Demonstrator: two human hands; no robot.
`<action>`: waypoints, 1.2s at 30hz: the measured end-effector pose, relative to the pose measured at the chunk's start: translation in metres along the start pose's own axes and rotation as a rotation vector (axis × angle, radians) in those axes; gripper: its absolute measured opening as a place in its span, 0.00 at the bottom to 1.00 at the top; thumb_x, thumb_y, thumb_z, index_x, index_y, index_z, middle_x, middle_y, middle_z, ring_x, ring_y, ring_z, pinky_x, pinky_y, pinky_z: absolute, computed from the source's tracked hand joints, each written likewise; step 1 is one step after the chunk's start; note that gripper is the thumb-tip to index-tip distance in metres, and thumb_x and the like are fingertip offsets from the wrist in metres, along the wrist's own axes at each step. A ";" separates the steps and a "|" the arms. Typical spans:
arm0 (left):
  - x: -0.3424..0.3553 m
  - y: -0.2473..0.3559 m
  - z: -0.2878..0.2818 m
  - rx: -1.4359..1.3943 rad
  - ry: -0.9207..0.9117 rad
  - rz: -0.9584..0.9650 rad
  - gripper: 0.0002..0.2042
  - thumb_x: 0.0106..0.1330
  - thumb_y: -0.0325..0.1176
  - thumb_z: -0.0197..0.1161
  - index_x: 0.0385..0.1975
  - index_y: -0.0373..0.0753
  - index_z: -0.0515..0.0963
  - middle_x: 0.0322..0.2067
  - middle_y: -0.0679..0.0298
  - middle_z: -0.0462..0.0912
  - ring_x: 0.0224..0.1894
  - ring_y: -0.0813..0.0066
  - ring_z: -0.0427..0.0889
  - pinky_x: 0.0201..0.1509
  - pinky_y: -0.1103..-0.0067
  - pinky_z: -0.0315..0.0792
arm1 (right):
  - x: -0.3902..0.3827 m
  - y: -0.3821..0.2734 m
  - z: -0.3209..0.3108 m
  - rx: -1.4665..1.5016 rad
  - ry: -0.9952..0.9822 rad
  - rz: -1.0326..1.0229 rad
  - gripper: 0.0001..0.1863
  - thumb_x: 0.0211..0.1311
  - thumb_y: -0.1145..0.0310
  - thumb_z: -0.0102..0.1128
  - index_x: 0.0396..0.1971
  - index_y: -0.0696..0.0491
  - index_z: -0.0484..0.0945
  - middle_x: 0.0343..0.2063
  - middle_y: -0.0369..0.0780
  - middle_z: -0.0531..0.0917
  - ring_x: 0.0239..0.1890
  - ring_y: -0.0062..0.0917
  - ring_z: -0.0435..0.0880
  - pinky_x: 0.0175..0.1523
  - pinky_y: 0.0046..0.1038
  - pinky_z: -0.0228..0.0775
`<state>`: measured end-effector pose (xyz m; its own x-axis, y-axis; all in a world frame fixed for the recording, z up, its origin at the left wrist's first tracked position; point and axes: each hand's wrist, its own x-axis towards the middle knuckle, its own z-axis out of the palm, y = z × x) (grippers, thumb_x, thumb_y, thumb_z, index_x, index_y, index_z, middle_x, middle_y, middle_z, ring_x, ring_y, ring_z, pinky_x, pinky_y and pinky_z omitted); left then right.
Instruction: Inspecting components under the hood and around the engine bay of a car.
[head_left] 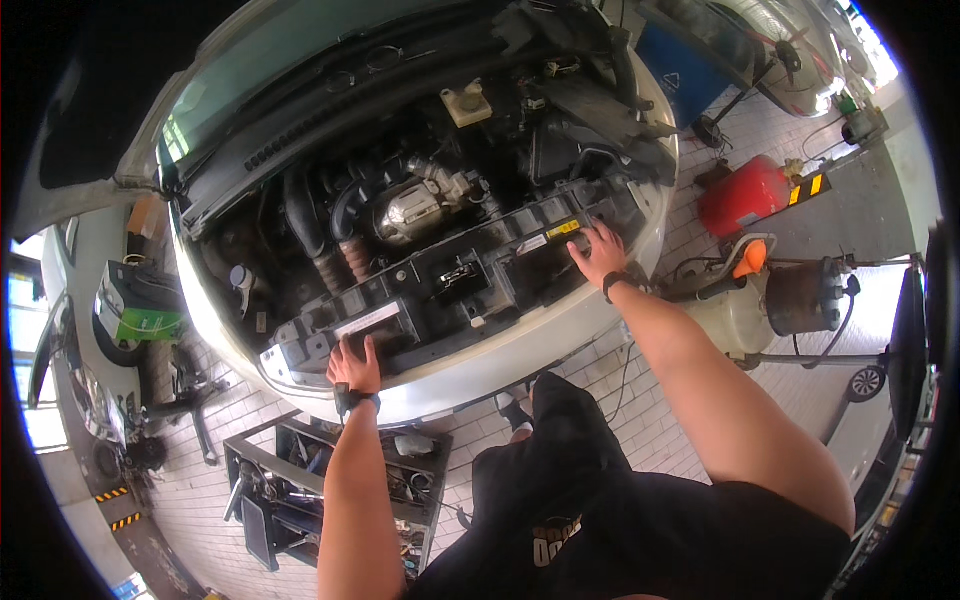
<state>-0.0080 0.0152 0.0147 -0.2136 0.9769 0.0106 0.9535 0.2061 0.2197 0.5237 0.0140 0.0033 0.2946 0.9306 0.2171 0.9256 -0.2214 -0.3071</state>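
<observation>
With the left hand (354, 366) and right hand (600, 252) both spread flat, gripping nothing, on the black radiator support panel (450, 285), leaning weight could crack its plastic or slip fingers into the engine bay (400, 200) beyond.

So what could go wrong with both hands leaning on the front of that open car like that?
Both hands press flat on the black front panel: the left hand near one end, the right hand near the other. Either could slip toward the engine just behind, which might be hot or have sharp edges. Also, the tool cart stands close by the legs, so a step back might bump it.
</observation>
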 end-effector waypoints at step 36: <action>0.002 0.007 0.000 0.072 -0.037 0.002 0.25 0.71 0.54 0.48 0.57 0.42 0.71 0.54 0.52 0.74 0.58 0.51 0.71 0.63 0.60 0.59 | 0.005 -0.003 -0.020 0.164 -0.064 -0.008 0.22 0.61 0.53 0.59 0.49 0.52 0.77 0.57 0.47 0.72 0.61 0.43 0.68 0.66 0.41 0.57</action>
<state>-0.0017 0.0184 0.0161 -0.2054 0.9783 -0.0257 0.9670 0.2069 0.1489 0.5269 0.0135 0.0235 0.2667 0.9501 0.1620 0.8750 -0.1682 -0.4540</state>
